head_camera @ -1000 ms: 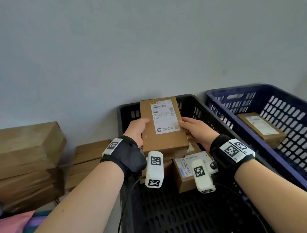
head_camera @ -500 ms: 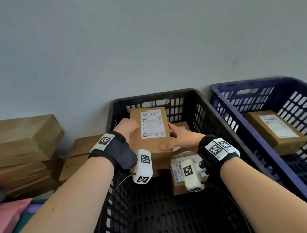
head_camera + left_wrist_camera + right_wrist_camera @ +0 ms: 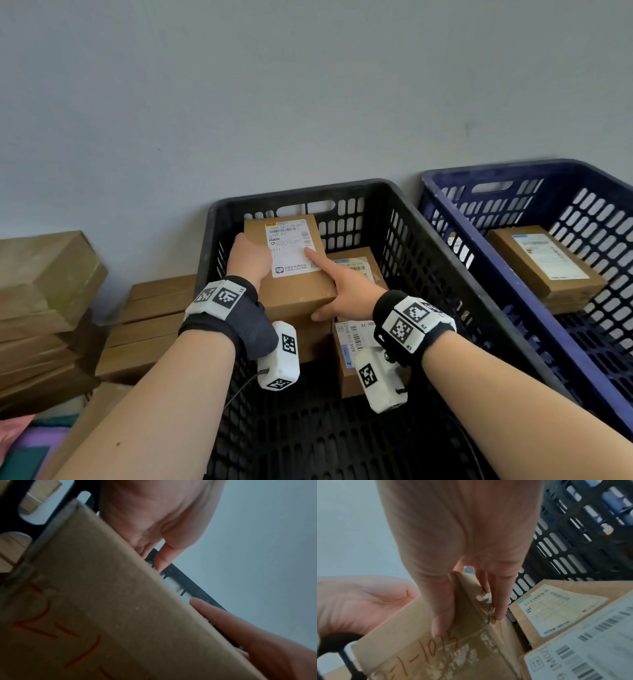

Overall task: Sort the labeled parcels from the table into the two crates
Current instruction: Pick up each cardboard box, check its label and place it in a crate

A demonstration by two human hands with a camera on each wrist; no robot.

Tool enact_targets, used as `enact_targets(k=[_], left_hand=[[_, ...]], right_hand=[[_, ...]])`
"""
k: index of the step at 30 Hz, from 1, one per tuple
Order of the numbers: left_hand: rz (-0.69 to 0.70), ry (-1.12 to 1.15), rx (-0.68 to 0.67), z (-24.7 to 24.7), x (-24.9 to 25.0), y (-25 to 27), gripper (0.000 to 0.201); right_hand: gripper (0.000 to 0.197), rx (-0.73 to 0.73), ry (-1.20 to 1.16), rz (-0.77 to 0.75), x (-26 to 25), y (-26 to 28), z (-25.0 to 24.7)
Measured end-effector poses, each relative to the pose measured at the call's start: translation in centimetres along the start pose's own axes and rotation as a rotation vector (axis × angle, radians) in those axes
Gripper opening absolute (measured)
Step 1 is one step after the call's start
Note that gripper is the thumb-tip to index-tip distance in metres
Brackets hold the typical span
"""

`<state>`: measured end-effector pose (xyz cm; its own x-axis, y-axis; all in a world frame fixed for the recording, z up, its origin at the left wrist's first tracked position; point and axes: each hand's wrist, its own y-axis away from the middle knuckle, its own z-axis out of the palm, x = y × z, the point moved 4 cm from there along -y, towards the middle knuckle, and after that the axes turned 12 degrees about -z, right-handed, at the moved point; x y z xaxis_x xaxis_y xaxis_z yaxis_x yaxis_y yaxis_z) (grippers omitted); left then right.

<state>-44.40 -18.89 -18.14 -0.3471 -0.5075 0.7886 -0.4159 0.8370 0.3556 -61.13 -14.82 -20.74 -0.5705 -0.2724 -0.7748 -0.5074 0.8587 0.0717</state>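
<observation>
Both hands, left hand [image 3: 248,262] and right hand [image 3: 346,291], hold the parcel [image 3: 291,270] in the black crate's [image 3: 445,274] far-left corner; early release risks toppling off the stack beneath.

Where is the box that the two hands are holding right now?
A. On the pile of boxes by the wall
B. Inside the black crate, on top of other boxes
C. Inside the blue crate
B: the held box, between the left hand and the right hand, sits on other boxes inside the black crate.
</observation>
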Motion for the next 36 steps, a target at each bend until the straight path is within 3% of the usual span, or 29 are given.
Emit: enact_targets(k=[9,14,16,19,22,27,30,36], left_hand=[[0.055,0.010,0.020,-0.2,0.1,0.3,0.028],[0.076,0.047,0.023,-0.6,0.6,1.4,0.039],[0.081,0.109,-0.001,-0.9,0.8,1.7,0.030],[0.072,0.202,-0.093,-2.2,2.0,2.6,0.028],[0.125,0.289,-0.124,-5.2,3.7,3.4,0.052],[0.257,0.309,-0.159,-11.1,5.0,4.9,0.039],[0.256,0.332,-0.156,-14.4,3.7,4.9,0.034],[0.261,0.386,-0.088,-21.8,0.2,3.7,0.025]], right_hand=[[0.109,-0.021,-0.015,-0.007,-0.1,0.2,0.1],[0.112,-0.043,-0.036,0.037,-0.5,0.4,-0.4],[0.110,-0.052,-0.063,0.037,-1.0,0.5,-1.0],[0.098,0.043,-0.108,-0.006,-2.2,0.6,-2.4],[0.079,0.253,-0.192,-0.019,-3.5,0.6,-3.9],[0.039,0.526,-0.350,-0.061,-7.3,0.4,-4.3],[0.025,0.559,-0.511,-0.097,-10.8,-0.4,-3.2],[0.019,0.485,-0.622,-0.179,-18.4,-2.5,1.1]])
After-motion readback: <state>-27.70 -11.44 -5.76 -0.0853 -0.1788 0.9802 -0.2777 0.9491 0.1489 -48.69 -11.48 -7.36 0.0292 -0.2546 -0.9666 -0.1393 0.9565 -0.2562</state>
